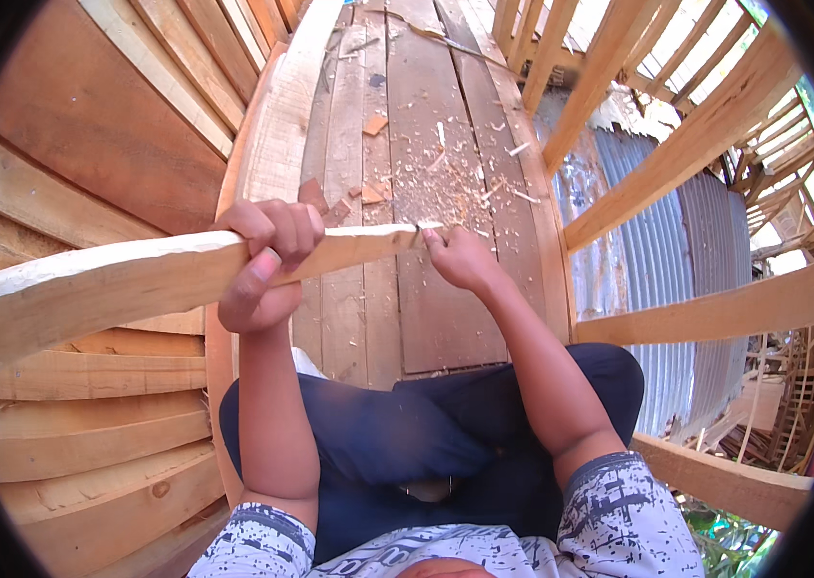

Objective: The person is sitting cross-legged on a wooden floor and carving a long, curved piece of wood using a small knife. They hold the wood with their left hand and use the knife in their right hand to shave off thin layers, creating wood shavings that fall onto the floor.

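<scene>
A long wooden board [137,275] with a pale, rough-cut upper edge runs across in front of me, from the far left to a narrow tip near the middle. My left hand [267,260] is wrapped round it, fingers over the top and thumb on the near side. At the narrow tip my right hand [460,258] is closed, its thumb pressed against the wood. A small dark thing or mark shows beside that thumb; what the fingers hold is hidden. Below the tip, wood shavings [436,183] lie scattered on the plank floor [359,318].
A wall of wooden boards [89,376] rises close on my left. On the right stands an open timber railing [706,318], with corrugated metal sheeting [648,231] beyond it. Reddish-brown wood offcuts [314,196] lie on the floor. My bent legs [397,414] are just below the board.
</scene>
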### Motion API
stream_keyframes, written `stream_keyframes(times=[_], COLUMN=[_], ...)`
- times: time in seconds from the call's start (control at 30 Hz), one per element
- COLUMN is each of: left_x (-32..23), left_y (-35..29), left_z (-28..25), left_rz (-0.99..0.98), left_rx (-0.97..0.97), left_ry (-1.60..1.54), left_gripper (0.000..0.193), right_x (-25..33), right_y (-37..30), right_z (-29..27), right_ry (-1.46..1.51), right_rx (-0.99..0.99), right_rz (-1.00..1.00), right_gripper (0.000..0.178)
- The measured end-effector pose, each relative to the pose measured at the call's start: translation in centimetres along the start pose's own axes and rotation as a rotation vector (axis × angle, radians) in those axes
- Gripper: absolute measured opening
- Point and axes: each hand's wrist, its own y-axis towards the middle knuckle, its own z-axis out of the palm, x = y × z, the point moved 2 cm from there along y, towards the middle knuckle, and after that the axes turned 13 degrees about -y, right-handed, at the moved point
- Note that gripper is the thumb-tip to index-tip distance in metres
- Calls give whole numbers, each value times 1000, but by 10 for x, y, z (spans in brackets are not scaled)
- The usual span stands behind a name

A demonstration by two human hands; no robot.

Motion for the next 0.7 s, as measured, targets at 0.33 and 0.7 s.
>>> stream_keyframes(times=[0.33,0.7], left_x=[-5,1], left_y=[-6,-20], left_z=[-6,-19], left_rz=[-74,105], left_rx=[82,-28], left_ry=[-78,-96], left_gripper=[17,87], right_x=[11,76], right_y=[-11,-69], right_z=[-2,-45], right_ry=[67,88], right_rx=[124,-26], right_rz=[14,-264], right_gripper=[58,46])
